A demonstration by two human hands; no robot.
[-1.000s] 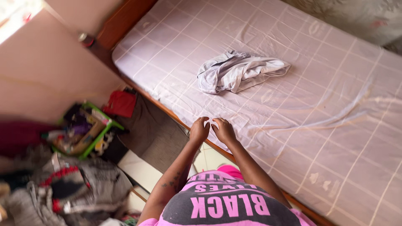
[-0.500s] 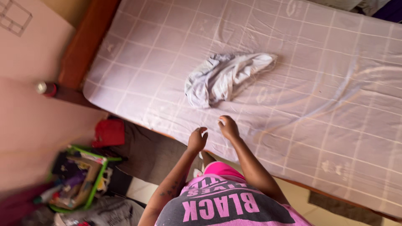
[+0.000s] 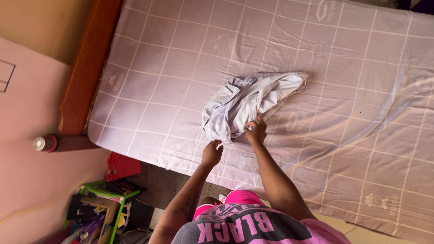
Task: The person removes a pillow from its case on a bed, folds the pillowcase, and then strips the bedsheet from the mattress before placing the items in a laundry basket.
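At the bottom of the frame the person leaned over the bed edge in a pink and grey shirt (image 3: 246, 223). Both hands had reached the crumpled white cloth (image 3: 248, 101) lying at the centre of the frame. The left hand (image 3: 211, 153) was curled at the cloth's lowest corner, fingers bent as if pinching it, though I could not tell for sure whether it had hold. The right hand (image 3: 256, 132) was closed on a fold at the cloth's near edge.

With grips that shallow, I judged a corner could slip free on lifting, and the bundle looked twisted enough to come up tangled. A hard pull might also have dragged the lilac checked bedsheet (image 3: 352, 135) into fresh wrinkles.

By count: two hands, one cloth, one sheet over one bed with a wooden frame (image 3: 83, 72). At lower left stood one green-framed rack (image 3: 101, 210) of clutter beside one red item (image 3: 122, 165), and at the left edge one small red-banded bottle (image 3: 45, 143).
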